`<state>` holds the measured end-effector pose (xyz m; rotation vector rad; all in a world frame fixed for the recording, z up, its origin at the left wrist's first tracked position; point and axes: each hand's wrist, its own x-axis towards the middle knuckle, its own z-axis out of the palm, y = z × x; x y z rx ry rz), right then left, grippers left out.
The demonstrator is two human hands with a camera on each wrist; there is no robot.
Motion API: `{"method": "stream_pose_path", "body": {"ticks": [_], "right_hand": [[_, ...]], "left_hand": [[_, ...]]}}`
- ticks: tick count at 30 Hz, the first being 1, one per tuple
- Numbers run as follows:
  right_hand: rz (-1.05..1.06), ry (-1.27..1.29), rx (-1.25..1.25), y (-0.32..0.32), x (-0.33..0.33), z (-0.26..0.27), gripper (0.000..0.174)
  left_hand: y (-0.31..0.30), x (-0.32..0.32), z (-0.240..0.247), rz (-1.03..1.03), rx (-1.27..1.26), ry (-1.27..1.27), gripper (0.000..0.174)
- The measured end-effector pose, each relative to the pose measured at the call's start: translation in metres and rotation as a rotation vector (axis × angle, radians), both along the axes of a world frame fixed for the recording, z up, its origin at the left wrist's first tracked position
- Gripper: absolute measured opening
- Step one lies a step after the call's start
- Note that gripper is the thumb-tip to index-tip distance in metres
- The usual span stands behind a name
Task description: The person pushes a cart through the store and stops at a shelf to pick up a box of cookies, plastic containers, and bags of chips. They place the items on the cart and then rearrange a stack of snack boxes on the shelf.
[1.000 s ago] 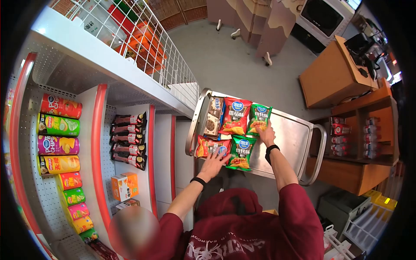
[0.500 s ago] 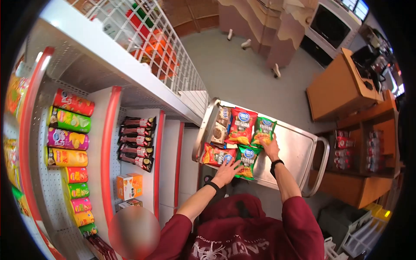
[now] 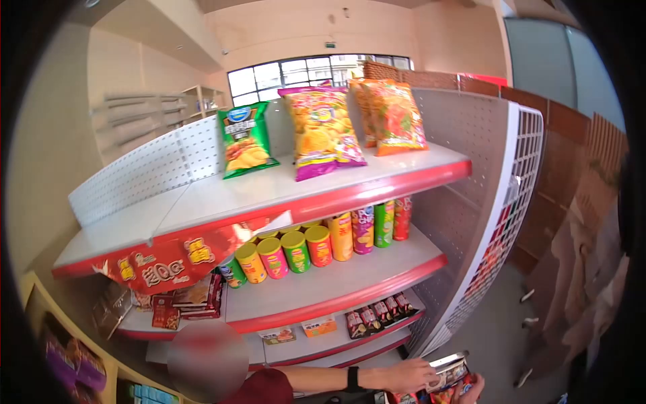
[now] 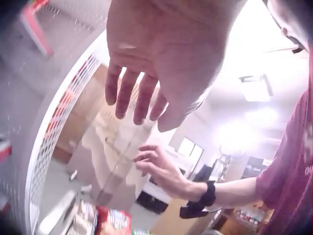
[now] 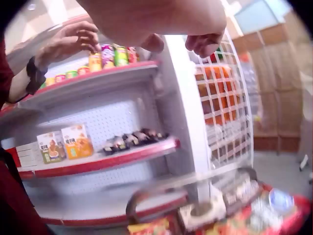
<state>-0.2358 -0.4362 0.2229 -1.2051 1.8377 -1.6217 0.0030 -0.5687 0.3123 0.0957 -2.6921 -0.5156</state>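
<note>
In the left wrist view the left hand [image 4: 166,54] hangs empty with its fingers extended, and the right hand [image 4: 166,171] is raised opposite with fingers loosely bent. Both hands are above the cart in the head view: the left hand [image 3: 407,375] over the packs, the right hand [image 3: 469,390] at the bottom edge, partly cut off. The right wrist view has the right hand [image 5: 161,24] above a brown box [image 5: 203,213] and a red chip bag [image 5: 274,210], touching neither. The cart's metal handle [image 5: 161,183] is blurred.
A green chip bag [image 3: 245,141], a purple-and-yellow bag [image 3: 323,131] and orange bags [image 3: 400,118] stand on the top shelf. Below are chip cans [image 3: 341,237], small boxes [image 3: 318,327] and black packs [image 3: 381,315]. A white wire grid [image 3: 498,236] flanks the shelf.
The head view has swung up from the cart to the shelves. Both hands, earlier spread on the chip bags, are now lifted off them.
</note>
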Motion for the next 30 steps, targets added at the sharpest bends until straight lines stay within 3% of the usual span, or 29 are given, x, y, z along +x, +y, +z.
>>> {"method": "stream_pose_path", "body": {"ticks": [1,2,4,7,11,13,17,19,21,22,24,25,27,28,30], "right_hand": [[-0.070,0.656,0.038,-0.021,-0.016,-0.006,0.051],[0.063,0.378,-0.064,-0.049,-0.024,-0.003,0.057],[0.139,0.584,-0.220,-0.078,0.020,0.122,0.050],[0.240,0.762,-0.586,-0.127,0.065,0.243,0.045],[0.333,0.830,-0.790,-0.175,0.117,0.350,0.043],[0.348,0.843,-0.866,-0.201,0.140,0.382,0.041],[0.279,0.926,-0.939,-0.241,0.181,0.421,0.038],[0.279,0.943,-0.937,-0.262,0.197,0.427,0.035],[0.303,0.870,-0.879,-0.288,0.210,0.423,0.034],[0.321,0.803,-0.823,-0.296,0.215,0.422,0.033],[0.318,0.750,-0.764,-0.303,0.222,0.422,0.033],[0.315,0.708,-0.699,-0.305,0.225,0.422,0.033],[0.312,0.736,-0.679,-0.307,0.226,0.421,0.034],[0.306,0.768,-0.654,-0.308,0.225,0.421,0.034],[0.288,0.772,-0.704,-0.311,0.224,0.418,0.034]], "left_hand": [[-0.004,0.011,0.036,0.065,-0.104,0.121,0.039],[-0.011,0.025,0.076,0.102,-0.170,0.204,0.036],[-0.018,0.061,0.157,0.244,-0.291,0.360,0.031],[-0.017,0.119,0.239,0.503,-0.402,0.534,0.027],[-0.003,0.177,0.300,0.729,-0.492,0.531,0.024],[0.005,0.209,0.346,0.897,-0.415,0.634,0.019],[-0.003,0.252,0.417,1.207,-0.383,0.380,0.024],[-0.041,0.285,0.442,1.290,-0.441,0.223,0.032],[-0.076,0.308,0.466,1.501,-0.459,-0.022,0.043],[-0.098,0.324,0.473,1.506,-0.466,-0.028,0.043],[-0.135,0.352,0.485,1.626,-0.578,-0.350,0.062],[-0.138,0.355,0.492,1.630,-0.584,-0.352,0.062],[-0.144,0.360,0.503,1.667,-0.555,-0.601,0.078],[-0.154,0.360,0.510,1.742,-0.495,-0.600,0.088],[-0.182,0.373,0.516,1.726,-0.551,-0.559,0.090]]}}
